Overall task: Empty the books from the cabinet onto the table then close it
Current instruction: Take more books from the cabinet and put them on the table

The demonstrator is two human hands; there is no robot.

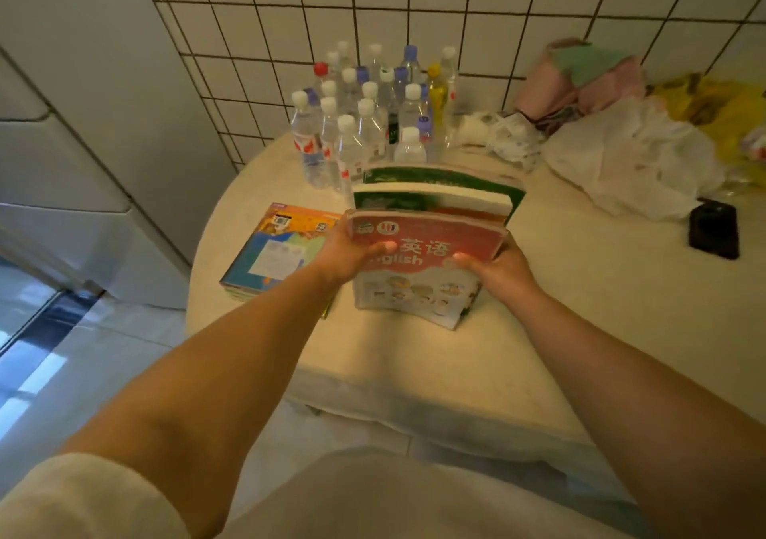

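Note:
A bundle of books point(427, 244) stands on its lower edge on the round cream table point(580, 310), with a red English textbook facing me and green-covered books behind it. My left hand point(352, 254) grips the bundle's left side, thumb across the red cover. My right hand point(495, 267) grips its right side, thumb on the cover too. A second pile of books point(273, 252) with an orange and blue cover lies flat on the table to the left. The cabinet is out of sight.
Several clear plastic bottles point(364, 115) crowd the table's far side by the tiled wall. White and yellow plastic bags point(630, 157) and pink cloth point(580, 78) fill the back right. A black phone point(713, 229) lies at the right. A grey appliance point(83, 165) stands left.

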